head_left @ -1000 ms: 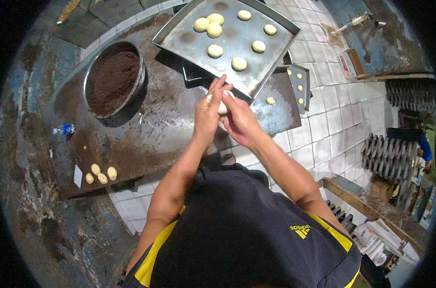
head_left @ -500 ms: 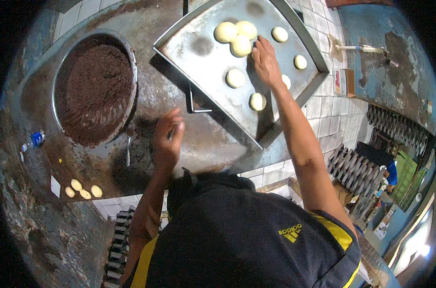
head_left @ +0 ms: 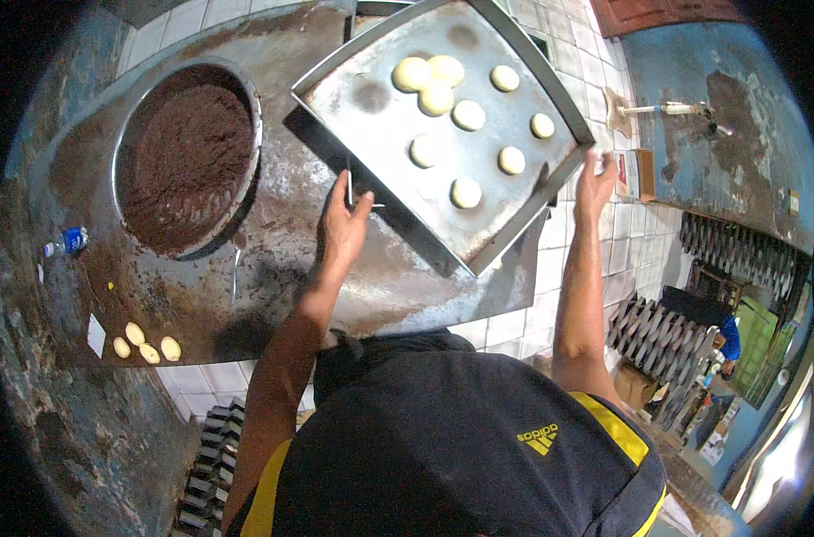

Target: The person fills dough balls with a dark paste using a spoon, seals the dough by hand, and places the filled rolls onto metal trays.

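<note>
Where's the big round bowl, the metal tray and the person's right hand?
Big round bowl (head_left: 258,136), head view: right side of its rim.
Metal tray (head_left: 383,138), head view: bare bottom.
Right hand (head_left: 594,185), head view: its middle.

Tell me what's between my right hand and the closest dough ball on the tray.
In the head view, the tray's raised wall stands between your right hand and that dough ball, with bare tray floor inside it.
</note>
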Tool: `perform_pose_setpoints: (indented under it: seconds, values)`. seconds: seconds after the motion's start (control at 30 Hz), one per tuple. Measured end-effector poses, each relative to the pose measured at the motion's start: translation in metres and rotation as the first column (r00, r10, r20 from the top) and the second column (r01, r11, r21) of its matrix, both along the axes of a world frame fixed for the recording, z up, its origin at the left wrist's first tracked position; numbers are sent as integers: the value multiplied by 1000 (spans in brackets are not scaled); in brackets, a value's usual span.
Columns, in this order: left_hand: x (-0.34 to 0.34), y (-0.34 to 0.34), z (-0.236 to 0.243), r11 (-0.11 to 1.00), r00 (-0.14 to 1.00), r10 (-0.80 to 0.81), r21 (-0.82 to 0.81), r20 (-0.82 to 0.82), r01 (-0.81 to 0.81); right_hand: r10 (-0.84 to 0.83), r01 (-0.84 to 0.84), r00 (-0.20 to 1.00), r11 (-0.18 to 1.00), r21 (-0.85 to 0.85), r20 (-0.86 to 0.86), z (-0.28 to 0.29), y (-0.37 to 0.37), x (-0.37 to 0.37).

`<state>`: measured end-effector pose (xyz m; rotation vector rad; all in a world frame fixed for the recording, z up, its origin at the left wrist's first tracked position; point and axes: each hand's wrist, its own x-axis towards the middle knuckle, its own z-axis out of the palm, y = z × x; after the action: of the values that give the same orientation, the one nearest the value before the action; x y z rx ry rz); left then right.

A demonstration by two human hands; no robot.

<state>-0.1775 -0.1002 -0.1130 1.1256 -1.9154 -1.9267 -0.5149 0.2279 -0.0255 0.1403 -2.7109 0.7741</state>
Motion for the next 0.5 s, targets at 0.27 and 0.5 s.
perform_pose_setpoints:
  seconds: [0.27,0.5]
  values:
    - [-12,3,-13,974,989,95,-214,114,-69,187,-153,932,980,-130,311,-112,77,55]
    - [-15,-1,6,990,984,26,-138,176,-2,148,-89,943,975,-201,298,-96,76,71]
